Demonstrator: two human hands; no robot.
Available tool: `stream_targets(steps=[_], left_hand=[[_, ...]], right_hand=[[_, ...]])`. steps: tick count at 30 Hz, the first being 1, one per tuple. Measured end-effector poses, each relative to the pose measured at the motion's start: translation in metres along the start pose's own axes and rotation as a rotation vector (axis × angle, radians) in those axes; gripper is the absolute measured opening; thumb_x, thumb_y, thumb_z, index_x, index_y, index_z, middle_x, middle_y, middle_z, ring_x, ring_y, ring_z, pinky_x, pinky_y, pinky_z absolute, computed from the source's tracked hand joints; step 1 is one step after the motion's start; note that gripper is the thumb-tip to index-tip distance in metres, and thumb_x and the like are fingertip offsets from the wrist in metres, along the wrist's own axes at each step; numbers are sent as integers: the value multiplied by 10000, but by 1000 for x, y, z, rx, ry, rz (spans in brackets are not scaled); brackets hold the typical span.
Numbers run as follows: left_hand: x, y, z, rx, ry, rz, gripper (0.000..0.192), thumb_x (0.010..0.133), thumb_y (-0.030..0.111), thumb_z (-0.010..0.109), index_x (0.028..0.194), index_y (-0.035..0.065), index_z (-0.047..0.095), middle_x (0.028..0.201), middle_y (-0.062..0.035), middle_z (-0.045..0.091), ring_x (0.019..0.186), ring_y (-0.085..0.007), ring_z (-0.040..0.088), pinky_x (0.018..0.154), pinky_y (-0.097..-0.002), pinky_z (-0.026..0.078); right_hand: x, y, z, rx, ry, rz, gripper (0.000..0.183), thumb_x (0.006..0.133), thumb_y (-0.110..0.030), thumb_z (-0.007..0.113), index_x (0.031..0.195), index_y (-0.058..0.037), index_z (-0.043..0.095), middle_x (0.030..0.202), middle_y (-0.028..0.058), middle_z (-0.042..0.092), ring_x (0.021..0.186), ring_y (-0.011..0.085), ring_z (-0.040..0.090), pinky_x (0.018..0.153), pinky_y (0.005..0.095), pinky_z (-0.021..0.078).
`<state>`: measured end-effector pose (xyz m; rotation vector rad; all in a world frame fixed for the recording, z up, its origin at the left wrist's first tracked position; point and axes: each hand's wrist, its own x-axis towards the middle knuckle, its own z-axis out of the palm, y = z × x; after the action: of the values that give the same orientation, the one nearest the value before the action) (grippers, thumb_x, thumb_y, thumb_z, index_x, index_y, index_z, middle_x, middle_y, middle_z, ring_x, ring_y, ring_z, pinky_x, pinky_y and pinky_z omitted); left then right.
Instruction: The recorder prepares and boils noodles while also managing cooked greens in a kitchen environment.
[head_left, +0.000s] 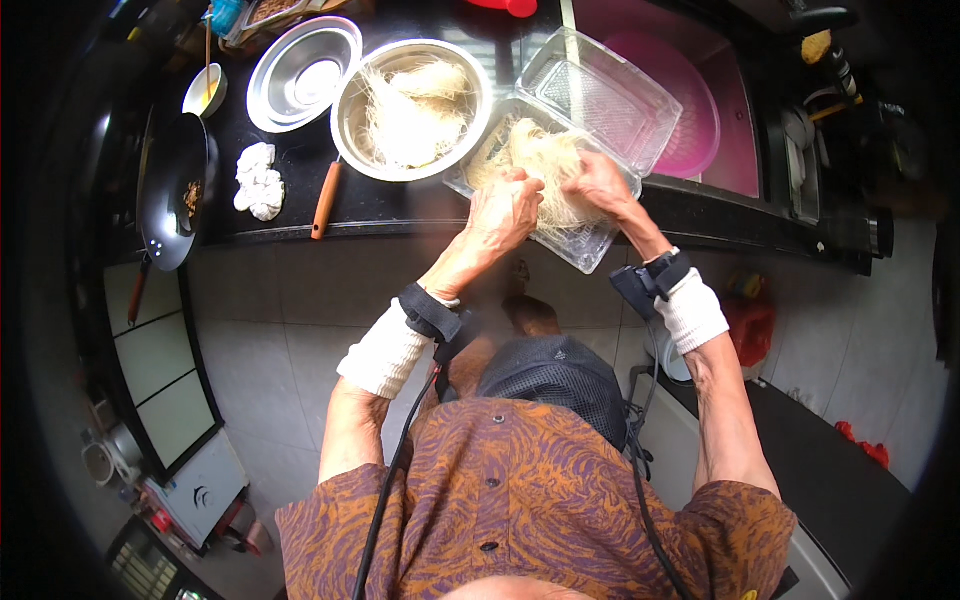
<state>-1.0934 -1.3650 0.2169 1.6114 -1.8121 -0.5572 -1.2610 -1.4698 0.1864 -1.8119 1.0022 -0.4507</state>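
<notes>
A tangle of thin dry noodles (551, 161) lies over a clear plastic container (585, 251) at the counter's front edge. My left hand (510, 202) grips the noodles from the left, its fingers curled in. On their right side my right hand (598, 182) holds the same bundle, fingertips partly hidden among the strands. The container's clear lid (664, 112) is tipped back behind it. Just left stands a steel bowl (343, 142) with more noodles (412, 120) heaped inside.
A second steel bowl (262, 79), a small bowl of yellow liquid (196, 101), a crumpled white cloth (259, 184), an orange-brown handle (326, 201) and a wok (169, 232) are at the left. A pink basin (701, 97) sits in the sink at the right.
</notes>
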Motion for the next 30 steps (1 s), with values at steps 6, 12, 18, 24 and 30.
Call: stream_targets(steps=[6,12,18,24,30], left_hand=[[0,-12,6,74,42,153,169,715,69,564,881,65,594,850,-103,572,776,-305,547,692,-380,448],[1,-18,10,109,44,173,204,676,49,544,874,66,591,823,-106,571,746,-308,548,656,-383,447],[3,-24,14,127,65,174,88,661,83,553,746,60,542,698,-101,526,680,-298,538,602,-376,439],[1,-12,-19,35,124,90,104,694,37,516,784,30,568,731,-127,557,678,-303,566,578,-372,458],[10,-44,-73,150,374,-56,202,699,45,541,896,62,581,842,-154,563,793,-318,547,682,-399,453]], right_hand=[[-8,-58,-42,468,-81,425,175,624,13,613,796,17,581,693,57,574,578,111,540,521,233,433],[-10,-78,-58,585,-142,371,282,637,4,623,910,13,555,790,40,585,663,101,555,604,225,449],[-13,-94,-80,664,-69,288,415,623,28,613,1026,22,515,900,74,599,775,144,595,736,265,480],[-4,-107,-87,676,-67,262,436,616,33,594,1045,26,516,917,87,598,777,157,592,737,269,476],[11,-118,-84,687,-57,210,426,621,7,602,1039,34,527,885,91,609,766,170,599,755,279,476]])
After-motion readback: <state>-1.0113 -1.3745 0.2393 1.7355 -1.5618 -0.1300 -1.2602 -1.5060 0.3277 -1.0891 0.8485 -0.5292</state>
